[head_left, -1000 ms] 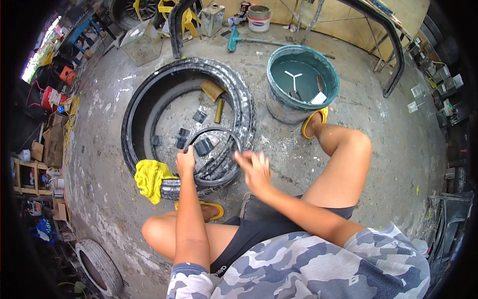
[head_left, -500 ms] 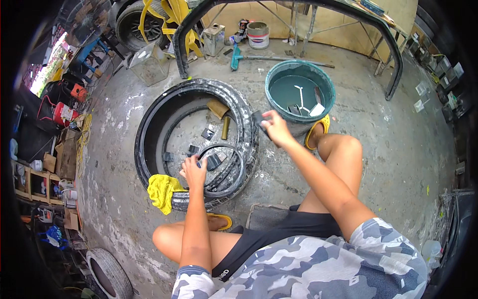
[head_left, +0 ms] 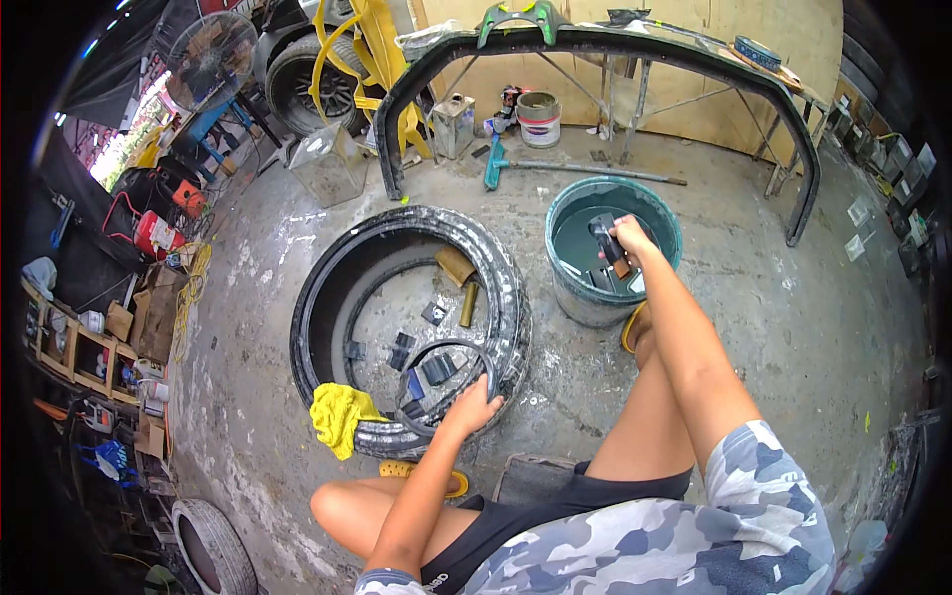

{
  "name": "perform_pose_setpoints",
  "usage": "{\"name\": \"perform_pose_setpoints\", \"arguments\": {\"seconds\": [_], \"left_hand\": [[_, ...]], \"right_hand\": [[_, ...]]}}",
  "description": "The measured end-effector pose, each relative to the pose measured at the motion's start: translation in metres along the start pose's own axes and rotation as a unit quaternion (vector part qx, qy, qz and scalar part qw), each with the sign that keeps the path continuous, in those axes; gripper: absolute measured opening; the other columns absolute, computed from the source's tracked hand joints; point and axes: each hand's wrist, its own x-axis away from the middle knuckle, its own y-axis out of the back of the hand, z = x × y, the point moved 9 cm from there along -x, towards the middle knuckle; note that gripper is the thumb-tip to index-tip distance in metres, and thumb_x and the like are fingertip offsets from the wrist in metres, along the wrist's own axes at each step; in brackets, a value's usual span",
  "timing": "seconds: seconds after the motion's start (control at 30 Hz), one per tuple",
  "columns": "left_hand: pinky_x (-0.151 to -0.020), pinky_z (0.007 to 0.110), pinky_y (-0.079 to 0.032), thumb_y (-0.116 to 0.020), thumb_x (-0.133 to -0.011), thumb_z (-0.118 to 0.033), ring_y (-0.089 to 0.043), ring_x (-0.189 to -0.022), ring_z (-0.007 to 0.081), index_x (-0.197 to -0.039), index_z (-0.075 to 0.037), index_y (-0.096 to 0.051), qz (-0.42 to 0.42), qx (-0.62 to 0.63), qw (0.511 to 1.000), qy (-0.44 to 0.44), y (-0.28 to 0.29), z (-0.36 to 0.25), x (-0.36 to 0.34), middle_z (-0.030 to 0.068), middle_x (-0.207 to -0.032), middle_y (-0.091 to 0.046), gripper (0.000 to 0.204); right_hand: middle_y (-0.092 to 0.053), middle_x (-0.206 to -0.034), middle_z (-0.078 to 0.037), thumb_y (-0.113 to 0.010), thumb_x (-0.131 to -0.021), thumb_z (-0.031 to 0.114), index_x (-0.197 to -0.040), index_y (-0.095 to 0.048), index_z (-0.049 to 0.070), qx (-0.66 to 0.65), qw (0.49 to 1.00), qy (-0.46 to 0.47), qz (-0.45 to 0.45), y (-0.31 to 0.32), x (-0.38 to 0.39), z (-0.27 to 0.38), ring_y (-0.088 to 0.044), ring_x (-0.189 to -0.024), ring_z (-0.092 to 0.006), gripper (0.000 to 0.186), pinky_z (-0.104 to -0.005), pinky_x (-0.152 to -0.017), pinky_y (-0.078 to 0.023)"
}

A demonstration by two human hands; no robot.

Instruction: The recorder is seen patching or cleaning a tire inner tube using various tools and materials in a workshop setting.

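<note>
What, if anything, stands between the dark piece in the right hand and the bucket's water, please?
Nothing visible covers the green bucket; a brown piece shows by the dark piece in the right hand, its depth unclear.

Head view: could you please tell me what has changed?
The right hand has moved from beside the black ring to over the teal bucket, holding a dark piece. The left hand has shifted to the ring's right side. The yellow cloth stays on the tire.

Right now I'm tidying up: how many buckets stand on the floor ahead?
2: the teal bucket below the right hand, and the smaller pale bucket near the wooden panel. Others may be hidden.
</note>
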Motion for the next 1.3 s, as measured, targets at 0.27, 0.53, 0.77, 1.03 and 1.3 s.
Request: {"name": "perform_pose_setpoints", "arguments": {"seconds": [0.27, 0.53, 0.77, 1.03, 1.3], "left_hand": [[-0.080, 0.037, -0.050, -0.054, -0.089, -0.020, -0.070, -0.072, 0.0252, -0.131, 0.013, -0.031, -0.011, 0.183, 0.982, 0.046, 0.057, 0.005, 0.022, 0.0209, -0.089, -0.067, 0.059], [-0.074, 0.035, -0.050, -0.060, -0.086, -0.021, -0.068, -0.080, 0.0266, -0.124, 0.001, -0.048, -0.047, 0.069, 0.996, -0.005, 0.077, 0.007, 0.014, 0.0203, -0.089, -0.067, 0.046], [-0.089, 0.047, -0.043, -0.060, -0.082, -0.036, -0.055, -0.102, 0.0435, -0.129, -0.005, -0.048, -0.125, -0.037, 0.991, 0.035, 0.073, 0.024, -0.007, 0.0283, -0.107, -0.059, 0.057], [-0.091, 0.046, -0.042, -0.059, -0.081, -0.030, -0.056, -0.103, 0.0413, -0.124, -0.004, -0.052, -0.139, 0.021, 0.988, 0.059, 0.078, 0.039, -0.007, 0.0277, -0.108, -0.060, 0.051], [-0.083, 0.045, -0.046, -0.061, -0.077, -0.023, -0.059, -0.093, 0.0421, -0.116, -0.001, -0.057, -0.120, -0.023, 0.992, -0.017, 0.055, 0.022, -0.025, 0.0283, -0.095, -0.062, 0.045]], "right_hand": [[-0.057, -0.083, -0.019, -0.038, -0.088, 0.010, -0.103, -0.045, -0.003, -0.106, 0.988, -0.113, 0.012, -0.012, -0.046, -0.078, -0.063, -0.068, -0.0372, 0.021, -0.0528, -0.064, -0.053], [-0.065, -0.104, -0.023, -0.051, -0.076, 0.011, -0.102, -0.064, -0.004, 0.179, 0.959, 0.013, -0.220, 0.034, -0.080, -0.080, -0.060, -0.103, -0.0362, 0.033, -0.0376, -0.084, -0.047], [-0.054, -0.063, -0.004, -0.052, -0.073, 0.022, -0.069, -0.054, 0.007, -0.194, 0.978, -0.054, -0.045, 0.019, -0.053, -0.076, -0.050, -0.062, -0.0244, 0.015, -0.0337, -0.062, -0.037], [-0.047, -0.119, -0.012, -0.069, -0.070, 0.004, -0.113, -0.048, 0.008, -0.254, 0.955, -0.149, 0.036, -0.044, -0.045, -0.101, -0.043, -0.109, -0.0285, 0.048, -0.0520, -0.084, -0.033], [-0.060, -0.110, -0.013, -0.062, -0.083, 0.000, -0.122, -0.048, 0.003, -0.103, 0.967, -0.229, 0.036, -0.018, -0.078, -0.150, -0.059, -0.104, -0.0339, 0.042, -0.0606, -0.088, -0.043]]}}
